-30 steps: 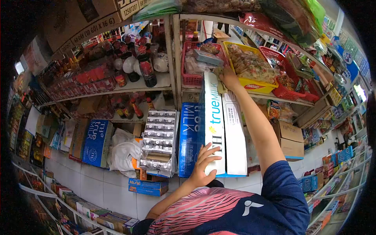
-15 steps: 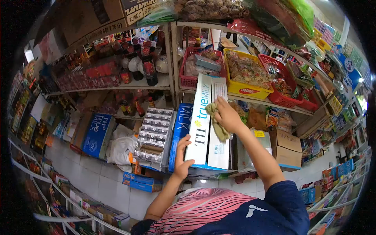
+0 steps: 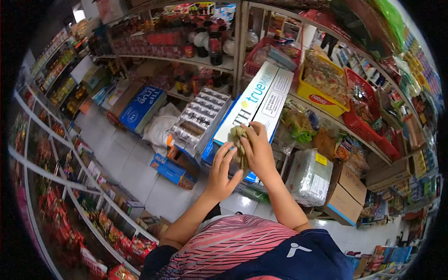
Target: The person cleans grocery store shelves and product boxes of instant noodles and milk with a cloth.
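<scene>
A crumpled olive-green cloth [image 3: 240, 140] is gripped under the fingers of my right hand [image 3: 260, 151], close over the near end of a white and blue TH true MILK carton [image 3: 266, 100]. Just left of the cloth, my left hand [image 3: 223, 175] has its fingers and thumb spread, fingertips by the carton's near left edge. The carton lies lengthwise away from me, and both hands cover part of its near end. Beside it on the left is a shrink-wrapped pack of small bottles [image 3: 199, 112].
Shelving with a yellow basket [image 3: 326, 100] and a red basket [image 3: 361, 119] of packets runs along the right. A plastic-wrapped bundle [image 3: 305, 177] and a brown cardboard box [image 3: 347, 191] stand below. Leftward are a blue milk carton [image 3: 140, 107] and a blue NuVi box [image 3: 170, 170].
My right hand has drawn the cloth toward me, from the carton's middle to its near end. My left hand has come off the carton's side, closer to the cloth. The view has shifted.
</scene>
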A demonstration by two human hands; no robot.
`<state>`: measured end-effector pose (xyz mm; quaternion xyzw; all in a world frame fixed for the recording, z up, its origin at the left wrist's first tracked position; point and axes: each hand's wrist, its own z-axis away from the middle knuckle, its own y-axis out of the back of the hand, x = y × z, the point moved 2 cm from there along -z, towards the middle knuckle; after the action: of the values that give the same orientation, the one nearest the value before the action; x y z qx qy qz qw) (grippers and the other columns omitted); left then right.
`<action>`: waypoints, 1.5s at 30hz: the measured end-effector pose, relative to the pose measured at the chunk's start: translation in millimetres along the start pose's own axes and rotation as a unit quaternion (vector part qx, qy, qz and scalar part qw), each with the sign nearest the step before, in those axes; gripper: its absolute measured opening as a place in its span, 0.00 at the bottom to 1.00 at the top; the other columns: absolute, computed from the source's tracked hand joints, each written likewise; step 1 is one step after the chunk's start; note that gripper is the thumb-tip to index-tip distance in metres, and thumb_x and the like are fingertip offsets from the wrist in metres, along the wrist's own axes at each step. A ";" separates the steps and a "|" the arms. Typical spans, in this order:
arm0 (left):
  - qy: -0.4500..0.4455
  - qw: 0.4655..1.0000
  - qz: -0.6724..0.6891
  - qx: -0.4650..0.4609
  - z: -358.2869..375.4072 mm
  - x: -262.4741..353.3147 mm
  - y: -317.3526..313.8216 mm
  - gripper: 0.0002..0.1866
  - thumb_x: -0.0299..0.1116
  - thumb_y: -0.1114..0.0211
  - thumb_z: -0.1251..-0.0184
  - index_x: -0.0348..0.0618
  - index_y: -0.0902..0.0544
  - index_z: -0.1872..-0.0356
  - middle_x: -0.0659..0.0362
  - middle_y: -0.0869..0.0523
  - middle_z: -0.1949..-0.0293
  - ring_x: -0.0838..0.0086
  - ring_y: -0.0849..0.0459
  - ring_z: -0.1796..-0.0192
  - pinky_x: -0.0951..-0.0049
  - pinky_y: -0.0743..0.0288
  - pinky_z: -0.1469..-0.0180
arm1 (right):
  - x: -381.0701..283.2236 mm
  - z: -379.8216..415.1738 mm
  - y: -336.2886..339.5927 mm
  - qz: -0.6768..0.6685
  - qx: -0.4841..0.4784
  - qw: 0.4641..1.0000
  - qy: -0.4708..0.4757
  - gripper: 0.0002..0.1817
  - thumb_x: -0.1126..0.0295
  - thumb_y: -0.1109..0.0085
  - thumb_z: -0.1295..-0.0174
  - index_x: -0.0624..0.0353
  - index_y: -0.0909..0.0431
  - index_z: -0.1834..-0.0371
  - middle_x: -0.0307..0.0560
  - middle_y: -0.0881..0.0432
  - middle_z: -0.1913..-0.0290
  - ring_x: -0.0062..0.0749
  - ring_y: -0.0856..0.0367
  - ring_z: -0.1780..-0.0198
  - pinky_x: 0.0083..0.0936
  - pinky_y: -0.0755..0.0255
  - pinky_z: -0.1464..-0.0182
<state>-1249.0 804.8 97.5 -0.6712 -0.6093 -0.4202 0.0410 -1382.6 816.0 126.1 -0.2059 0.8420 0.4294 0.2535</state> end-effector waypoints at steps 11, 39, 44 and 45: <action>-0.014 0.988 -0.123 -0.097 -59.1 -34.4 12.1 0.21 0.30 0.42 0.47 0.34 0.32 0.50 0.45 0.30 0.48 0.53 0.31 0.44 0.61 0.35 0.45 | -11.8 3.8 -3.7 -0.282 0.018 0.952 -0.115 0.12 0.71 0.51 0.42 0.67 0.26 0.58 0.54 0.26 0.64 0.45 0.27 0.60 0.30 0.34 0.55; -0.128 0.954 -0.171 -0.212 -337.4 -181.2 -163.6 0.24 0.49 0.45 0.43 0.39 0.25 0.55 0.47 0.29 0.53 0.56 0.32 0.48 0.57 0.35 0.49 | -25.9 -15.2 -38.3 0.331 0.198 0.910 -0.150 0.10 0.69 0.44 0.55 0.58 0.22 0.69 0.47 0.22 0.57 0.43 0.24 0.53 0.32 0.30 0.53; -0.167 0.943 -0.222 -0.183 -332.6 -180.0 -179.7 0.22 0.46 0.49 0.40 0.40 0.25 0.54 0.48 0.29 0.52 0.58 0.34 0.45 0.58 0.41 0.43 | -26.1 -14.6 -37.7 0.336 0.201 0.910 -0.138 0.09 0.69 0.45 0.55 0.58 0.22 0.70 0.48 0.21 0.58 0.44 0.24 0.55 0.32 0.30 0.54; -0.169 0.943 -0.222 -0.183 -326.1 -177.3 -175.2 0.22 0.46 0.49 0.40 0.40 0.25 0.54 0.48 0.29 0.52 0.58 0.34 0.45 0.58 0.41 0.43 | -26.9 -14.9 -37.6 0.336 0.203 0.910 -0.137 0.09 0.69 0.45 0.55 0.57 0.22 0.70 0.48 0.21 0.59 0.43 0.24 0.55 0.32 0.30 0.54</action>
<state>-1549.1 525.4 118.3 -0.5760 -0.6536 -0.4028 -0.2805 -1343.9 786.7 126.6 0.2057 0.8873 0.3330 0.2440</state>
